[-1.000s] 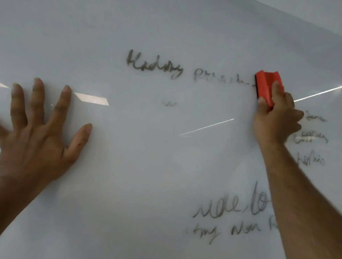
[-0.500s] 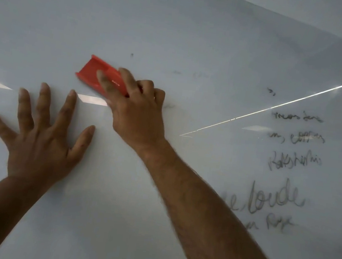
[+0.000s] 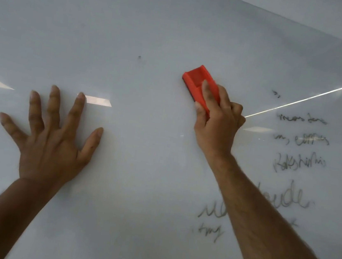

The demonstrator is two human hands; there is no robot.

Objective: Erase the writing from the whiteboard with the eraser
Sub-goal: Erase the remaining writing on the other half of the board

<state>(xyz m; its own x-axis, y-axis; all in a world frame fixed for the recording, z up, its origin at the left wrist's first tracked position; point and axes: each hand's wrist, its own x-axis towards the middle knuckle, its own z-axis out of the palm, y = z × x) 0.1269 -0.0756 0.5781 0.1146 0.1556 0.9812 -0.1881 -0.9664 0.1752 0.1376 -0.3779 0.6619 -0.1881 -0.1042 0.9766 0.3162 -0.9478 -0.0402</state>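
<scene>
Mid-wipe: my right hand (image 3: 218,124), fingers clamped on red eraser (image 3: 199,83), pad against whiteboard (image 3: 157,20); left hand (image 3: 52,142) splayed flat. Next, I judge: sweep right over remaining writing (image 3: 300,141).

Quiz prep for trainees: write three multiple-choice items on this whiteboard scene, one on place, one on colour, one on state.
1. Where does most remaining writing lie on the whiteboard?
A. right side
B. far left
C. under the left hand

2. What colour is the eraser?
A. blue
B. red
C. black

3. How is the left hand?
A. fisted
B. holding a marker
C. flat, fingers spread

Key: 1 A, the scribbled lines sit right of the right hand; 2 B, its body is bright red; 3 C, the palm presses the board, empty.
</scene>
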